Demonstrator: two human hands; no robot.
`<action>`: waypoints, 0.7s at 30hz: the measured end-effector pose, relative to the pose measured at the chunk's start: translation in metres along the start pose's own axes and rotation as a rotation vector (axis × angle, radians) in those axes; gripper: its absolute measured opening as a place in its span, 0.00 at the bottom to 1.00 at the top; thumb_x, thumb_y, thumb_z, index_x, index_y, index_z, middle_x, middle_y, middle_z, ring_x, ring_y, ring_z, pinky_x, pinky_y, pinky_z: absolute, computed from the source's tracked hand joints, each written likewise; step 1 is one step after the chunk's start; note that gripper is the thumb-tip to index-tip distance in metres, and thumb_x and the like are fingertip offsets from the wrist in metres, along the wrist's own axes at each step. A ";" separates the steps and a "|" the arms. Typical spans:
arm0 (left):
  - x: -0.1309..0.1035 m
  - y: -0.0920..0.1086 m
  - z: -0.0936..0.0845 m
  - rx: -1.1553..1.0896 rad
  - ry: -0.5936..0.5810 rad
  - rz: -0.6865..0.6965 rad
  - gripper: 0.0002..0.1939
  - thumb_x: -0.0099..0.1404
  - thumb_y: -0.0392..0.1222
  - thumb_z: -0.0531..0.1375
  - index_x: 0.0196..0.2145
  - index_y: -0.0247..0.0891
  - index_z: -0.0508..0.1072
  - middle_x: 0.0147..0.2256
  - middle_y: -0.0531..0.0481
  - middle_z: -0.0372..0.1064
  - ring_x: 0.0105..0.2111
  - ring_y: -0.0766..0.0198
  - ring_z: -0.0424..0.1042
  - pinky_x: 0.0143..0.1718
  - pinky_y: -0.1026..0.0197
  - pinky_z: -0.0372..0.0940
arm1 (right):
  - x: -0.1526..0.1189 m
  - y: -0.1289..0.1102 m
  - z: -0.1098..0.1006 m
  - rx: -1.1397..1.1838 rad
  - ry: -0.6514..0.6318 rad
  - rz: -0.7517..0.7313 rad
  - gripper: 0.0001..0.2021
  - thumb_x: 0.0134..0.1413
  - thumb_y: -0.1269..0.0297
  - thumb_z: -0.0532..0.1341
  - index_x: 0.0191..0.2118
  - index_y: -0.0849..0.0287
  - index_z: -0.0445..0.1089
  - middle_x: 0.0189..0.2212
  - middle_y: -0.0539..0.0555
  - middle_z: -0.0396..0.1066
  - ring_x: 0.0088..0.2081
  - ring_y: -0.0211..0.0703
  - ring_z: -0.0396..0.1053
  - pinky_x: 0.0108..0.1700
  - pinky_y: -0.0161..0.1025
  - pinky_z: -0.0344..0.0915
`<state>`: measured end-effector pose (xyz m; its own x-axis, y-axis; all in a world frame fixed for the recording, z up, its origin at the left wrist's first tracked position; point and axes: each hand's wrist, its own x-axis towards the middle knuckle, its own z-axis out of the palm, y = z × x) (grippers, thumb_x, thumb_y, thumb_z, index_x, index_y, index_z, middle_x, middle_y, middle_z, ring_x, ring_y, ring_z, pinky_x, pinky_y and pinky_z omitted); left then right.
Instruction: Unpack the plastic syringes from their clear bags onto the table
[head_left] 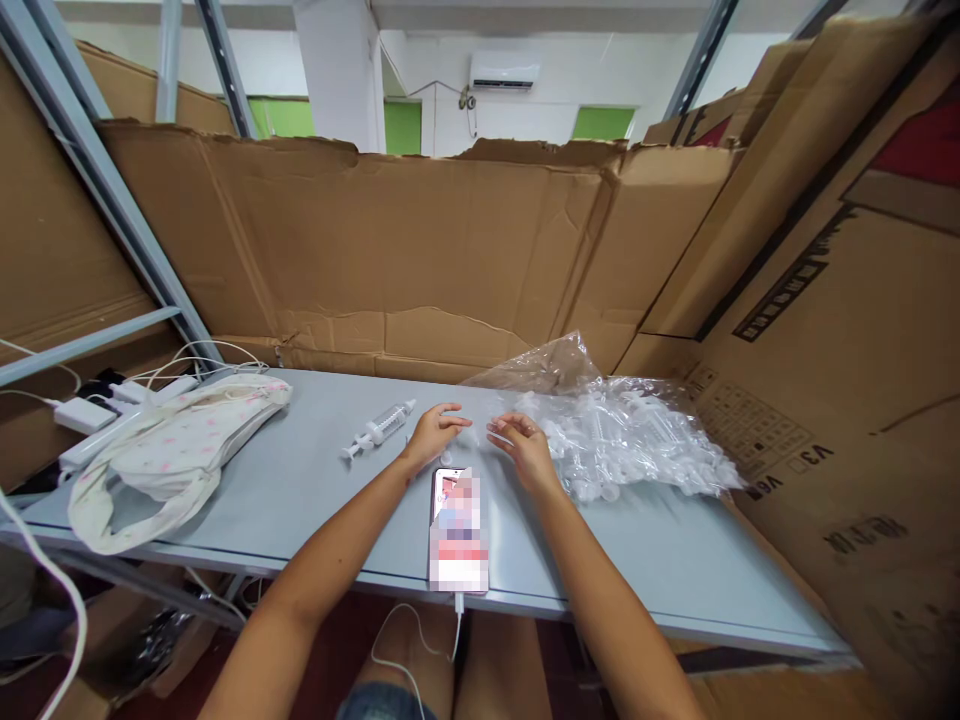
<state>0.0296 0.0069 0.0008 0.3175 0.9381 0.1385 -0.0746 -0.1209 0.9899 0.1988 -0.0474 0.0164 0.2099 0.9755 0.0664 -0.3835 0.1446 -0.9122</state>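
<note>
My left hand [437, 432] is just above the grey table, its fingers stretched to the right and apart, with nothing plain to see in them. Facing it, my right hand [523, 440] has thumb and fingertips drawn together around something clear and tiny that I cannot make out. A clear plastic syringe [386, 424] lies left of my left hand. Below that hand is a small white round piece [446, 458]. Between my forearms lies a phone [459, 530] with its screen lit. Right of my right hand, a transparent bag [637, 435] holds several clear plastic parts.
On the left of the table [315, 510] lie a white cloth bag [180, 450] with a strap and a power strip [97, 445] with cables. A white cable [459, 625] hangs from the phone over the front edge. Cardboard walls [420, 240] stand behind and at both sides.
</note>
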 end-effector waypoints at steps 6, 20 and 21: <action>0.003 -0.001 0.003 0.069 -0.052 0.102 0.13 0.51 0.30 0.61 0.37 0.34 0.71 0.41 0.43 0.72 0.39 0.63 0.71 0.43 0.60 0.63 | 0.000 0.001 0.001 -0.007 -0.015 0.005 0.14 0.34 0.63 0.69 0.32 0.55 0.70 0.35 0.51 0.73 0.37 0.42 0.72 0.43 0.42 0.67; -0.011 0.022 -0.004 0.822 -0.083 0.374 0.03 0.55 0.38 0.59 0.26 0.42 0.73 0.27 0.51 0.71 0.32 0.60 0.68 0.41 0.60 0.60 | 0.008 -0.003 -0.009 0.026 0.194 -0.155 0.14 0.47 0.54 0.60 0.39 0.54 0.68 0.39 0.53 0.72 0.39 0.43 0.71 0.42 0.43 0.69; -0.012 0.023 -0.004 0.819 -0.067 0.387 0.03 0.55 0.38 0.58 0.26 0.42 0.72 0.27 0.51 0.70 0.32 0.60 0.67 0.41 0.59 0.60 | 0.008 -0.004 -0.010 0.033 0.208 -0.163 0.14 0.48 0.53 0.59 0.40 0.52 0.68 0.39 0.52 0.72 0.40 0.43 0.71 0.42 0.42 0.69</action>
<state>0.0207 -0.0055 0.0214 0.4664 0.7659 0.4425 0.4996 -0.6409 0.5828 0.2107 -0.0418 0.0171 0.4507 0.8841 0.1238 -0.3581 0.3060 -0.8821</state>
